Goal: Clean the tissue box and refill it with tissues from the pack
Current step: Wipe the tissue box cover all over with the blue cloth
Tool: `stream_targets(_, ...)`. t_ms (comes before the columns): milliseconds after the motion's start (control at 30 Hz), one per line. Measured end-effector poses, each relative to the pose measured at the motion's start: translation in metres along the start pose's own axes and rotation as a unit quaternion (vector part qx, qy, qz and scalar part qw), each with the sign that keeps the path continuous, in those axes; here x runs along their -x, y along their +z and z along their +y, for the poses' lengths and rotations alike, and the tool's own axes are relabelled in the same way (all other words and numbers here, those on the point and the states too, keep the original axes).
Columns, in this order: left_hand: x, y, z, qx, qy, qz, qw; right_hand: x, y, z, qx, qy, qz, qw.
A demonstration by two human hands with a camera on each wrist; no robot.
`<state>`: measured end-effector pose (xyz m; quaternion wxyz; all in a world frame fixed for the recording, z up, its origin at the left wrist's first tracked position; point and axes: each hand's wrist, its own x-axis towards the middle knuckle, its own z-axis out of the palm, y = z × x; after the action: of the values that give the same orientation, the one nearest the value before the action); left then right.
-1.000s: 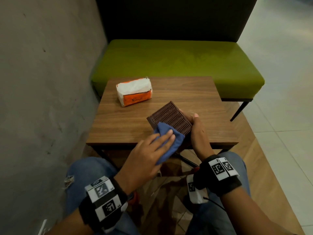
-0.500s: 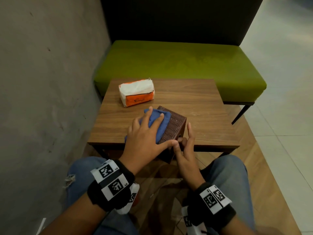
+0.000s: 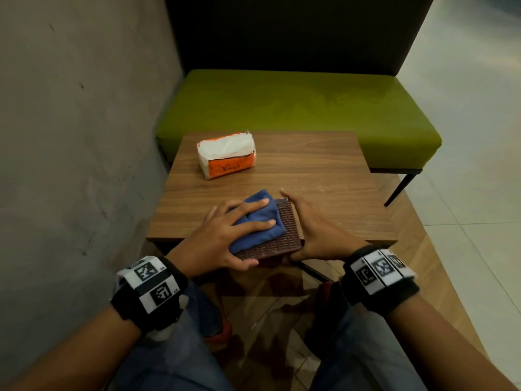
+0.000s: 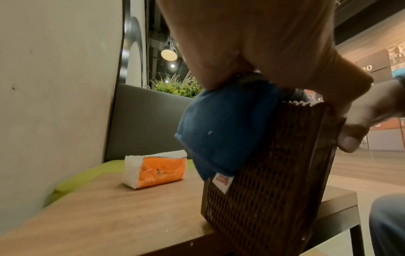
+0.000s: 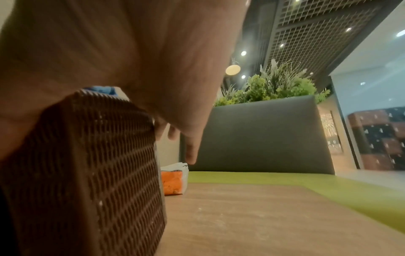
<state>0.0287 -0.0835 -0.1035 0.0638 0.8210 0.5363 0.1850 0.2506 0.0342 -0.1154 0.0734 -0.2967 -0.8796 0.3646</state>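
Note:
A brown woven tissue box point(image 3: 284, 238) stands at the near edge of the wooden table point(image 3: 310, 170), overhanging it a little. My left hand point(image 3: 222, 235) presses a bunched blue cloth point(image 3: 259, 221) on the box's upper face, with the fingers straight and the thumb along the near edge. The left wrist view shows the cloth point(image 4: 223, 135) against the box point(image 4: 274, 190). My right hand point(image 3: 315, 230) clasps the box's right side, its index tip at the far corner. The orange and white tissue pack point(image 3: 227, 153) lies at the table's far left, with white tissue showing along its top.
A green bench point(image 3: 282, 103) with a dark backrest stands just behind the table. A grey wall point(image 3: 70, 136) runs close along the left. Bare tabletop lies right of the box. My knees in jeans sit under the near edge. Plants point(image 5: 274, 86) top the backrest.
The box has turned and now shows a wider face upward. My left hand slid the cloth onto that face. My right hand moved from the near edge to the right side.

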Motion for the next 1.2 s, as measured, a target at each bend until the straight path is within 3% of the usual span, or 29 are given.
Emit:
stream_targets(133, 0.004, -0.002, -0.01, 0.05, -0.004, 0.033, 0.998, -0.003, 0.0, -0.004, -0.058, 0.03, 0.028, 0.997)
stream_targets(233, 0.006, -0.003, -0.008, 0.147, -0.094, 0.104, 0.979, 0.003, 0.018, -0.01, -0.15, 0.042, 0.137, 0.978)
stream_targets(300, 0.0, 0.0, 0.007, 0.189, -0.156, 0.175, 0.954, 0.001, 0.031, -0.016, -0.144, 0.025, 0.213, 0.966)
stream_targets(367, -0.015, 0.005, 0.032, 0.155, -0.178, 0.196, 0.952, -0.002, 0.039, -0.026, -0.103, -0.002, 0.275, 0.956)
stream_targets(467, -0.038, 0.016, 0.064, 0.033, -0.123, 0.193, 0.973, -0.005, 0.04, -0.04, -0.059, -0.054, 0.339, 0.937)
stream_targets(533, -0.047, 0.012, 0.06, 0.002, -0.105, 0.191, 0.976, -0.002, 0.036, -0.039, -0.062, -0.055, 0.351, 0.933)
stream_targets(700, -0.053, 0.008, 0.037, 0.056, -0.251, 0.248, 0.934, 0.005, 0.04, -0.032, 0.043, -0.062, 0.351, 0.933)
stream_targets(833, -0.05, 0.025, 0.07, -0.016, -0.117, 0.219, 0.969, 0.001, 0.047, -0.035, 0.067, -0.058, 0.365, 0.927)
stream_targets(900, -0.048, 0.024, 0.062, -0.026, -0.109, 0.217, 0.97, 0.004, 0.046, -0.037, 0.043, -0.051, 0.367, 0.928)
stream_targets(1033, -0.044, 0.015, 0.027, 0.046, -0.228, 0.27, 0.934, 0.014, 0.042, -0.038, 0.029, -0.066, 0.382, 0.921)
stream_targets(1133, -0.042, 0.01, 0.019, 0.137, -0.252, 0.288, 0.914, 0.019, 0.04, -0.038, 0.02, -0.08, 0.383, 0.92)
stream_targets(1200, -0.043, 0.003, 0.021, 0.247, -0.305, 0.295, 0.871, 0.022, 0.04, -0.037, 0.014, -0.089, 0.384, 0.919)
